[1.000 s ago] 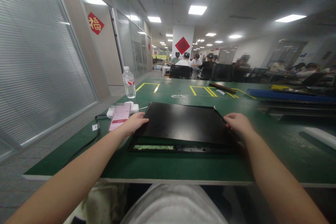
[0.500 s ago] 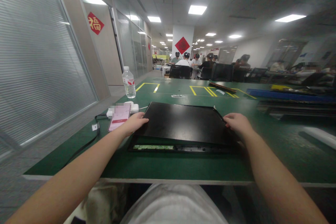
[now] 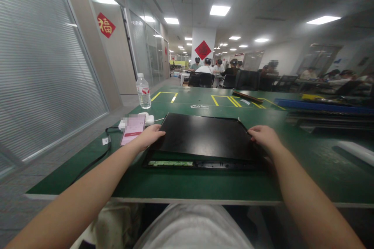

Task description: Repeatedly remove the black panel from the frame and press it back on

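A dark, glossy flat panel (image 3: 204, 135) lies tilted over a black frame (image 3: 228, 164) on the green table. Along the frame's near edge, a green circuit strip (image 3: 171, 163) shows on the left part. My left hand (image 3: 150, 137) grips the panel's left edge between thumb and fingers. At the opposite edge, my right hand (image 3: 264, 137) pinches the panel's right side. What lies beneath the panel is hidden. A phone with a pink screen (image 3: 133, 130) rests just left of my left hand.
A water bottle (image 3: 143, 91) stands at the back left, near white chargers (image 3: 146, 118) and a black cable (image 3: 108, 144). Toward the right are a long blue piece (image 3: 315, 106), dark strips and a white object (image 3: 358, 152). People sit at farther tables.
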`<state>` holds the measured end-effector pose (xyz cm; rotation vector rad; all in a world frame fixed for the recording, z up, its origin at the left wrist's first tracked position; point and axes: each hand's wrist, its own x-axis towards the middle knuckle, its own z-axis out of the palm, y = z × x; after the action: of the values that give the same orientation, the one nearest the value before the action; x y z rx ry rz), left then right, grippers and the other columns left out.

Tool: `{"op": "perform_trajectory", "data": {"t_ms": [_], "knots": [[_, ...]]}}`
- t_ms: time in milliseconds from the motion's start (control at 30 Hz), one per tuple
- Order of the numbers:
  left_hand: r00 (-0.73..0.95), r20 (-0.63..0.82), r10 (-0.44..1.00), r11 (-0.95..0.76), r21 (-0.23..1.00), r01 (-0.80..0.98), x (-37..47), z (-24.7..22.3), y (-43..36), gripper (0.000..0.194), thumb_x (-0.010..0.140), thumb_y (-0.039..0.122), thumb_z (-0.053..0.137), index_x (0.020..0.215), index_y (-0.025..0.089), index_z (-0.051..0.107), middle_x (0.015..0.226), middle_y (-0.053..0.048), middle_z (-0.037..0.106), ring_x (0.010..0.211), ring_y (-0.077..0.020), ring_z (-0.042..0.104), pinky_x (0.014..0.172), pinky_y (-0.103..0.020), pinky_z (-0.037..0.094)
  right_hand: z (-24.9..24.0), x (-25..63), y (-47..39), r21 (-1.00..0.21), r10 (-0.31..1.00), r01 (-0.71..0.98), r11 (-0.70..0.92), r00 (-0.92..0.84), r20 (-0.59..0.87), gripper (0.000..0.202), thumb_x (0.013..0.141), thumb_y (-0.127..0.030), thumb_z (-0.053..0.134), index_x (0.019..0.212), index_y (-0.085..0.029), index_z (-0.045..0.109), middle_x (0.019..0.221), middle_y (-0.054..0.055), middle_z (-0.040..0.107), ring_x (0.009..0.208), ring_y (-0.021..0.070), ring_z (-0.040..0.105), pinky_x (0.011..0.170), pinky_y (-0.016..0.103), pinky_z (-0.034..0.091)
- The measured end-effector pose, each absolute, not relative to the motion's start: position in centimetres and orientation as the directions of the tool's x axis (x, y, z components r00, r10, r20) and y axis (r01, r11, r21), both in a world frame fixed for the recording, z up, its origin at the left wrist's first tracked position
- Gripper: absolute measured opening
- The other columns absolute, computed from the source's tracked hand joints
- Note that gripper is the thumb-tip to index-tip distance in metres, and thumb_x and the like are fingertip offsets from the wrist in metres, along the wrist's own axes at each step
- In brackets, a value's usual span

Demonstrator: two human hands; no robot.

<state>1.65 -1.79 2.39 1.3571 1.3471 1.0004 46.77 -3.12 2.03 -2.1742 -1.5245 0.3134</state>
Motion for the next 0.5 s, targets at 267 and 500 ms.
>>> {"op": "perform_trajectory", "data": {"t_ms": [267,500], "knots": [[0.045,-0.060,0.997,0.050,0.979,0.198,1.37,2.14,-1.49,0.030,0.053,0.027,0.078,0.080,0.017,0.070,0.072,-0.005,0.076,0.078,-0.0295,0.073,0.069,-0.037,0.055,2.05,46.83,-3.06,-0.497,0.930,0.820,-0.285,0.363,0.065,0.024,0.083,-0.033,0.058,0.091,-0.020,0.077,0.065,0.003,0.071,0.051,0.0148,0.063,0.054,0.025,0.046],[0.033,-0.082,0.996,0.076,0.984,0.164,1.57,2.18,-1.62,0.031,0.052,0.027,0.077,0.081,0.017,0.069,0.069,-0.004,0.075,0.071,-0.0273,0.072,0.065,-0.035,0.054,2.13,46.98,-3.05,-0.511,0.920,0.799,-0.317,0.389,0.039,0.025,0.081,-0.034,0.058,0.090,-0.020,0.077,0.068,0.004,0.073,0.051,0.0142,0.063,0.054,0.025,0.046]]}}
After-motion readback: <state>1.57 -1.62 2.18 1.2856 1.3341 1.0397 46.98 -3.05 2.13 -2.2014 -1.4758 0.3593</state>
